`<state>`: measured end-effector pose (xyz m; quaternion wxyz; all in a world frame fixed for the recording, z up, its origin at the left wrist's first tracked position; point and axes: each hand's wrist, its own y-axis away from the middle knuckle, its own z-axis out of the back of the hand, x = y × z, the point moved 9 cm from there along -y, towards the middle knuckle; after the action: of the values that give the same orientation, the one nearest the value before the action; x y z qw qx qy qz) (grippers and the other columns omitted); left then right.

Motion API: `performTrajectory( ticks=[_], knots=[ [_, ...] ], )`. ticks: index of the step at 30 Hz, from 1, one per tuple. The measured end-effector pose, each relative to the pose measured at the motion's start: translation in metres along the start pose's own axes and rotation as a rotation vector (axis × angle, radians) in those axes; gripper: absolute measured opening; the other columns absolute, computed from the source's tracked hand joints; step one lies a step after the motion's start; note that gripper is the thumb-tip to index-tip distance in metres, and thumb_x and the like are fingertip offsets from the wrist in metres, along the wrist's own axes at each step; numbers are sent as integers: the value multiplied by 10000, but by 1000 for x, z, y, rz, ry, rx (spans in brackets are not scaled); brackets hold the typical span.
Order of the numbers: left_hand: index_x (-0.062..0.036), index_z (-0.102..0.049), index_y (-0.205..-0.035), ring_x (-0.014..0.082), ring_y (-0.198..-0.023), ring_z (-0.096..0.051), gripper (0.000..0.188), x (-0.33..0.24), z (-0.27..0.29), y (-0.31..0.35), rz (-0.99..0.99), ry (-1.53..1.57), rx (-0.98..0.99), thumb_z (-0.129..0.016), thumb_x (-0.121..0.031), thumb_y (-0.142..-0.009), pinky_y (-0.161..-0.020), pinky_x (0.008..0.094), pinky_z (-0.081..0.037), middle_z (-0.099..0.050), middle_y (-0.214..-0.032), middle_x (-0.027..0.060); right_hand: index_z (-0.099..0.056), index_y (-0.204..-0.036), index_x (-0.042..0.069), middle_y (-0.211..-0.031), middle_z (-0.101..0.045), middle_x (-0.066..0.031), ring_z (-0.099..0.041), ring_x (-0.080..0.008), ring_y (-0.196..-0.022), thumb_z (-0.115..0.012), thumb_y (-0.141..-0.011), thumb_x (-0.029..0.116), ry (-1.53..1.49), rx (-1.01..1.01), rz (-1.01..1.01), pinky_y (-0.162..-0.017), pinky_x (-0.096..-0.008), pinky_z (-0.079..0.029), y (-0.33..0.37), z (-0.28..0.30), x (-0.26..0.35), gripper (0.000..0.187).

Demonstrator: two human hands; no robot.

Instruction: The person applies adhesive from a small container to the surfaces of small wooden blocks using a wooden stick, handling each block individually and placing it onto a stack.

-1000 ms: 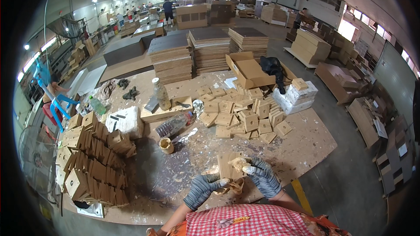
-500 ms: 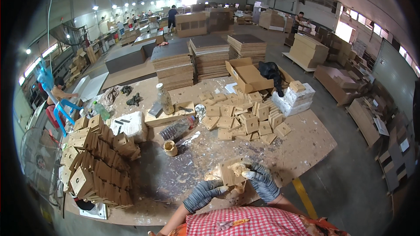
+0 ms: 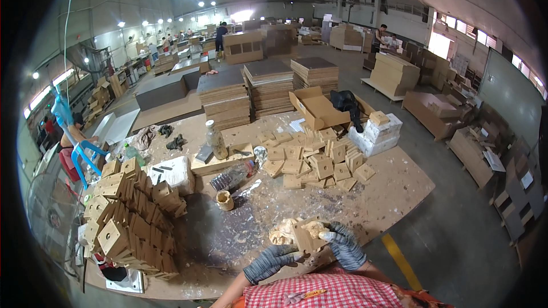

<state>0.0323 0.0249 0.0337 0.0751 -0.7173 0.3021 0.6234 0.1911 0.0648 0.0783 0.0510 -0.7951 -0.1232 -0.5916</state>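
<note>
My left hand (image 3: 270,262), in a grey knitted glove, grips the lower left side of a square wooden block (image 3: 303,242), which is tilted just above the table's near edge. On the block's right side, my right hand (image 3: 345,246), gloved alike, has its fingers closed on a crumpled cream cloth (image 3: 314,228) pressed to the wood. More crumpled cream material (image 3: 281,232) lies behind the block; whether it is one piece with the cloth I cannot tell. Further off on the worktable (image 3: 251,239) is a loose heap of wooden blocks (image 3: 323,166) with round holes.
Stacked wooden blocks (image 3: 131,228) rise at the left. Mid-table are a small tan cup (image 3: 225,200), a clear plastic bottle (image 3: 231,177), a glass jar (image 3: 216,140) and a white wrapped bundle (image 3: 173,174). An open cardboard box (image 3: 314,111) and board stacks (image 3: 268,91) stand behind.
The block has turned in my hands and is seen more edge-on. More of the crumpled cream material shows at its left. The whole view has shifted slightly.
</note>
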Motion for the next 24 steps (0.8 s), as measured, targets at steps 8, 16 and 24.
performTrajectory(
  ticks=[8, 16, 24],
  knots=[
    [47, -542, -1238, 179, -983, -623, 441, -12, 20, 9, -22, -243, -223, -650, -187, -880, -869, 300, -507, -646, -1100, 137, -639, -1118, 6, -1062, -653, -58, -579, -134, -993, -653, -838, 190, -9, 80, 7, -904, -270, -449, -17, -12, -4, 334],
    [63, -554, -1216, 178, -988, -618, 507, -3, 14, 7, 68, 12, -182, -723, -201, -818, -876, 278, -480, -652, -1088, 125, -638, -1140, 22, -1092, -643, -56, -579, -129, -985, -654, -839, 199, -21, 80, -7, -891, -271, -456, -17, -8, -12, 350],
    [43, -559, -1230, 139, -1006, -572, 528, 0, 18, -7, 31, -225, -279, -747, -186, -792, -921, 284, -442, -654, -1112, 113, -614, -1164, 1, -1097, -643, -61, -589, -139, -992, -656, -839, 173, -49, 48, -38, -892, -271, -460, -18, 10, -11, 370]
  ],
)
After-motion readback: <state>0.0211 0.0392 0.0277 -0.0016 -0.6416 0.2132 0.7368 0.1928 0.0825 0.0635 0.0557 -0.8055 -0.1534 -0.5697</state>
